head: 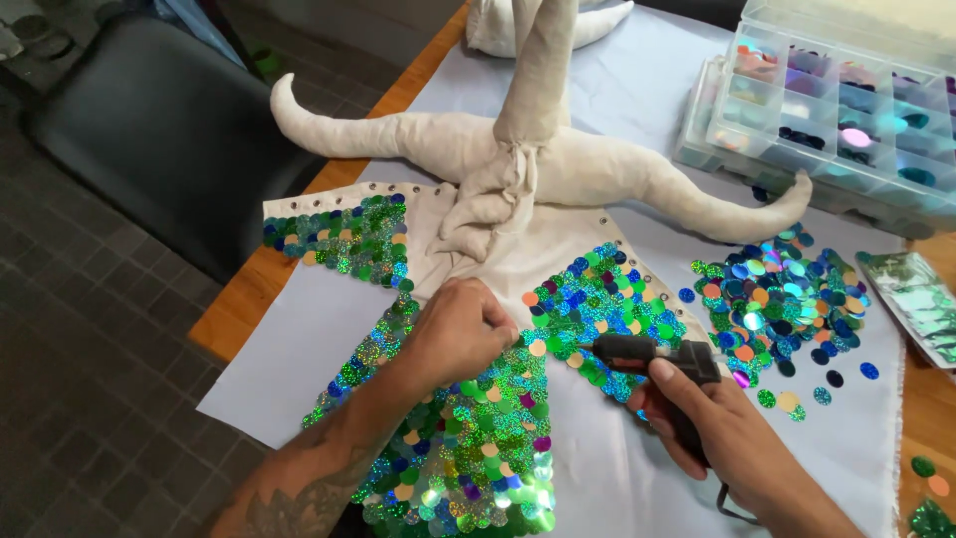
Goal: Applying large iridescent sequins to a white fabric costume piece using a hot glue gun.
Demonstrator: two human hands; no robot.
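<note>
- The glue gun (647,354), dark and pistol-shaped, is lying level above the sequinned fabric piece (468,438), its nozzle pointing toward the person's left and ending just beside the left hand's fingertips.
- The right hand (722,433) is gripping the glue gun by its handle, with the fingers wrapped around it and the thumb resting along the top of the body.
- The left hand (458,334) is curling into a loose fist with the fingertips pressing down on the fabric piece near its middle; whether it is pinching a single sequin I cannot tell.
- The fabric piece is lying flat on a pale cloth (299,369) that is covering the counter (239,299); it is cream canvas with a row of eyelets along its upper edge, and overlapping green, blue and gold sequin discs are covering its left flap, its right flap and the long panel running down toward the person.
- The middle of the canvas, above the left hand, is showing bare cream cloth.
- A stuffed cream cloth figure (538,159) with long tapering limbs is resting on the upper edge of the fabric piece, one limb rising upright out of view.
- A heap of loose sequins (777,299) is lying on the pale cloth to the right of the glue gun, a few discs scattered just beyond it.
- A clear plastic compartment box (846,110) holding sorted sequins is sitting at the far right, behind the heap.
- A shiny green packet (916,299) is lying beside the heap at the right edge.
- A dark chair (159,130) is standing on the tiled floor to the left of the counter.
</note>
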